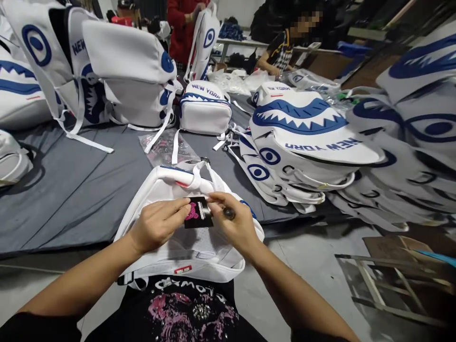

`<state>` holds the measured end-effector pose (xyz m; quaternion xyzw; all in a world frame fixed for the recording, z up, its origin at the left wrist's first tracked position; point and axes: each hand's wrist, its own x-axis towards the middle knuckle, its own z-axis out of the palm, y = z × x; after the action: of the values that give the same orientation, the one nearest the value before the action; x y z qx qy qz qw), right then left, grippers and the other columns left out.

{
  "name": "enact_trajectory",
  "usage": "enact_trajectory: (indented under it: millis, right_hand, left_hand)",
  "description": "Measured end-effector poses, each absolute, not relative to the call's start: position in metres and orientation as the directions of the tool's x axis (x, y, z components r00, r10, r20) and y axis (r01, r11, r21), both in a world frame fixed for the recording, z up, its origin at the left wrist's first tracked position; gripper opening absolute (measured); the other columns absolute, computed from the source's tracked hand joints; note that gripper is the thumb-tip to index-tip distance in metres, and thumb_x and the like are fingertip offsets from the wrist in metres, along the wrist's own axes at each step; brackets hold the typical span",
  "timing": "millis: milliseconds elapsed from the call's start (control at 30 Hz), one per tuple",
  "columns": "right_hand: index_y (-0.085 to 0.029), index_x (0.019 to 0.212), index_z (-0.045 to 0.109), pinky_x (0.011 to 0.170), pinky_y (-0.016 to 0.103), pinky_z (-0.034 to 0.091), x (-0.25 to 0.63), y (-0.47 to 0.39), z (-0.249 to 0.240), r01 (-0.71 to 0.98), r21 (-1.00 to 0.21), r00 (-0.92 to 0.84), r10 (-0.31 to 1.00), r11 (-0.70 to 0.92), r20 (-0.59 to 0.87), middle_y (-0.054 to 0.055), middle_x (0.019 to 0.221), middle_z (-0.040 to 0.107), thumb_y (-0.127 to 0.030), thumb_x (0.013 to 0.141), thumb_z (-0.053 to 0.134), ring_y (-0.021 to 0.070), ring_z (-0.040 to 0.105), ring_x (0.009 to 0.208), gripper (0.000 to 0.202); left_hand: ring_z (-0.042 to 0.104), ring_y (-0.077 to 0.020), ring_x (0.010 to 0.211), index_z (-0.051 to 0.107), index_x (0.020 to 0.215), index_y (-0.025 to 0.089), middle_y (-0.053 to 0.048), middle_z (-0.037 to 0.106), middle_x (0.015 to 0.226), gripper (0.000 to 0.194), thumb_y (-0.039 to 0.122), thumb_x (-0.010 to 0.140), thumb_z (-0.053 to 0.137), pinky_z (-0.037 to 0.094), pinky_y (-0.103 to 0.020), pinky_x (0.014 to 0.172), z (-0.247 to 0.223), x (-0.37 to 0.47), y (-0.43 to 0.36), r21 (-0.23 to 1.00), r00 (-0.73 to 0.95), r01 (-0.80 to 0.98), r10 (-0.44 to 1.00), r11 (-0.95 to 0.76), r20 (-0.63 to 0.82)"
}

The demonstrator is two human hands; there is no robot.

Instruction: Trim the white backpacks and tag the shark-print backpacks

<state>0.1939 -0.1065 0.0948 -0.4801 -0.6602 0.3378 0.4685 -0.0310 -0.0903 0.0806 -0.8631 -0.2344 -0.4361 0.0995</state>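
A white backpack [171, 256] lies at the table's near edge, its straps and padded back facing up, with a small red "NEW YORK" label on its lower rim. Above it, my left hand [156, 223] pinches the left edge of a black hang tag [198, 212] with a pink print. My right hand [237, 221] is closed at the tag's other edge, near the backpack's top strap. Out of that fist pokes the dark round end [229, 213] of a tool whose kind I cannot make out. Both hands' fingertips partly cover the tag.
Finished-looking white and blue backpacks are stacked at the right [302, 118], and others stand at the left [128, 71]. A small "NEW YORK" bag [204, 114] sits mid-table beside a clear plastic bag [167, 147]. Across the table are a person in red [178, 28] and another person [278, 52]. A metal frame [377, 280] stands on the floor.
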Motion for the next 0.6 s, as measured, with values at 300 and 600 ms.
enact_trajectory:
  millis: [300, 600]
  right_hand:
    - [-0.020, 0.080, 0.065, 0.062, 0.026, 0.050, 0.195, -0.096, 0.087, 0.368, -0.916, -0.117, 0.985, 0.163, 0.128, 0.000, 0.068, 0.067, -0.036, 0.087, 0.067, 0.0142, 0.063, 0.063, 0.018]
    - [-0.020, 0.096, 0.072, 0.070, 0.026, 0.049, 0.171, -0.075, 0.091, 0.695, -0.417, -0.485, 0.810, 0.586, 0.331, 0.004, 0.088, 0.073, -0.007, 0.092, 0.049, 0.0158, 0.067, 0.081, 0.027]
  left_hand:
    - [0.054, -0.0277, 0.137, 0.058, 0.131, 0.020, -0.016, 0.062, 0.140, 0.044, 0.013, 0.089, 0.068, 0.055, -0.047, 0.108, 0.062, -0.065, -0.098, 0.094, 0.524, 0.571, 0.451, -0.815, 0.722]
    - [0.031, -0.0393, 0.151, 0.060, 0.110, 0.019, -0.017, 0.027, 0.163, 0.028, 0.008, 0.085, 0.068, 0.044, -0.061, 0.116, 0.044, -0.085, -0.103, 0.215, 0.426, 0.735, 0.685, -0.643, 0.591]
